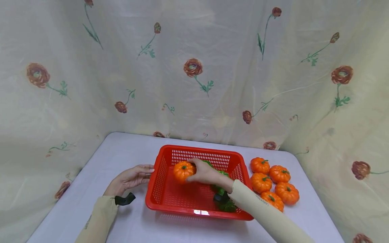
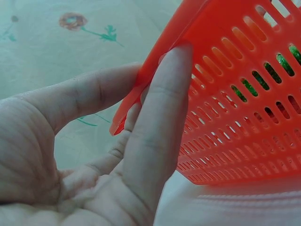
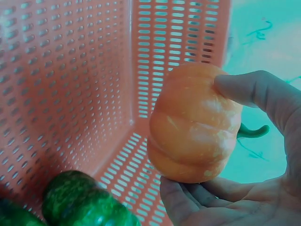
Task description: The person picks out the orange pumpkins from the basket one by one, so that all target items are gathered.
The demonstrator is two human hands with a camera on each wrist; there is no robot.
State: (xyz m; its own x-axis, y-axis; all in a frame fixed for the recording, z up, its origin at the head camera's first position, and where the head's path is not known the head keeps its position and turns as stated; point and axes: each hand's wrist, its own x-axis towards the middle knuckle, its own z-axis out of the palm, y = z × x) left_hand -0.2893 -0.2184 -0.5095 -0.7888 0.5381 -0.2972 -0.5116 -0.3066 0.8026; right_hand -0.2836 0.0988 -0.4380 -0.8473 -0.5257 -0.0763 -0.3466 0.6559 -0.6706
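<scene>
A small orange pumpkin (image 1: 183, 172) with a green stem is gripped in my right hand (image 1: 205, 172), thumb on one side and fingers on the other, inside the red plastic basket (image 1: 200, 212). The right wrist view shows the pumpkin (image 3: 193, 125) close up, near the basket's slotted walls. My left hand (image 1: 133, 179) pinches the basket's left rim between thumb and fingers; the left wrist view shows this rim (image 2: 155, 56) between them. Dark green, bumpy vegetables (image 3: 84, 200) lie along the basket's right side, partly hidden under my right forearm.
Several more orange pumpkins (image 1: 287, 193) sit grouped on the white table (image 1: 130, 148), just right of the basket. A flowered curtain (image 1: 194, 111) hangs behind the table and along both sides.
</scene>
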